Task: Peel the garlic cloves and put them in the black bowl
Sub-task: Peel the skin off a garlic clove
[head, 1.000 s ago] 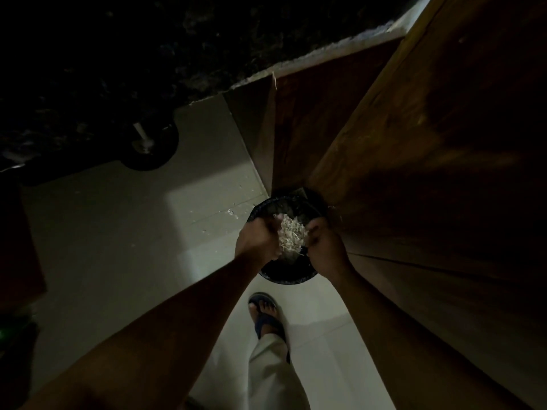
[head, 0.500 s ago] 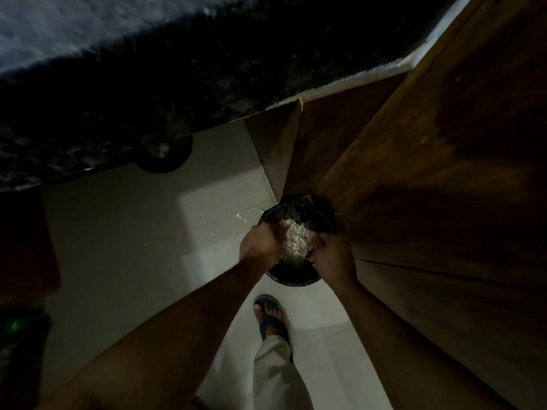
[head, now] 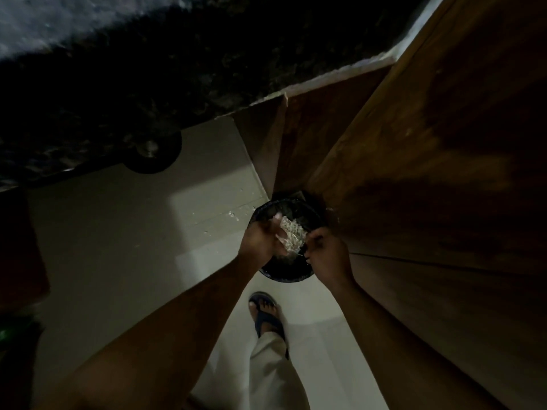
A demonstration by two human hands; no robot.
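A clump of pale garlic skins [head: 291, 236] hangs between both hands, low over a round black container [head: 284, 278] standing on the pale floor. My left hand [head: 260, 241] grips the clump from the left, thumb up along its top. My right hand [head: 325, 255] has curled fingers at the clump's right edge and seems to pinch it. The light is dim, and I cannot make out any whole cloves. The container's inside is mostly hidden by the hands.
A brown wooden door or cabinet [head: 414, 173] rises close on the right, touching the container. A dark stone counter [head: 148, 84] runs across the top, with a round black object [head: 152, 153] below its edge. My sandalled foot [head: 266, 312] stands just behind the container. Small white scraps [head: 232, 214] lie on the floor.
The view has tilted up, showing more of the counter. Both hands stay over the container, and the clump has turned a little between them, with my left thumb now raised.
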